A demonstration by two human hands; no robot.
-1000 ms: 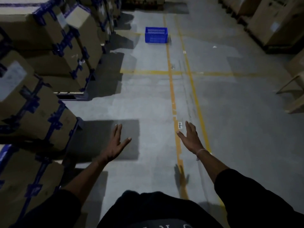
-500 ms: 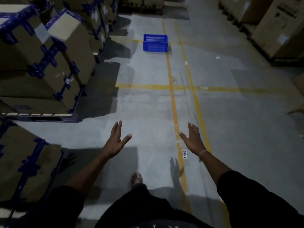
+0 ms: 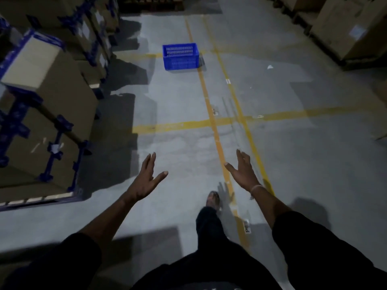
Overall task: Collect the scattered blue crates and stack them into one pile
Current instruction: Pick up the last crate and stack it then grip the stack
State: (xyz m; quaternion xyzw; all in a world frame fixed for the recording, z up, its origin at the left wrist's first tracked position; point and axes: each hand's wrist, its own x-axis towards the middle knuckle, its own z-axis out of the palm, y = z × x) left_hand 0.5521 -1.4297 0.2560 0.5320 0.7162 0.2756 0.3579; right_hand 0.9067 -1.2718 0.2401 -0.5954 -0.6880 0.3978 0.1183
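Ahead of you, in the upper middle of the frame, one blue crate (image 3: 180, 56) sits upright on the grey concrete floor (image 3: 178, 105), its open top and slotted walls visible. It stands just left of a yellow floor line (image 3: 211, 114) that runs from the top of the frame down toward your feet; a second, parallel line lies to the right, and a yellow cross line (image 3: 178, 124) cuts across both, between the crate and your hands.

Your left hand (image 3: 146, 181), at lower centre-left, is spread flat with fingers straight and thumb splayed to the right; it holds nothing. Your right hand (image 3: 244, 171), at lower centre-right, is likewise extended with fingers straight and thumb out to the left, holding nothing; a thin band (image 3: 256, 187) circles its wrist. Both hands are well apart from the crate. Dark sleeves cover your upper arms at the bottom corners.

Between your arms, one foot (image 3: 213, 198) shows below a dark trouser leg, just left of the yellow line.

Stacked cardboard boxes (image 3: 52, 114) with blue corner straps fill the left edge of the frame. More cardboard cartons (image 3: 343, 32) occupy the upper right corner. A small white scrap (image 3: 270, 67) lies on the floor to the right of the crate.
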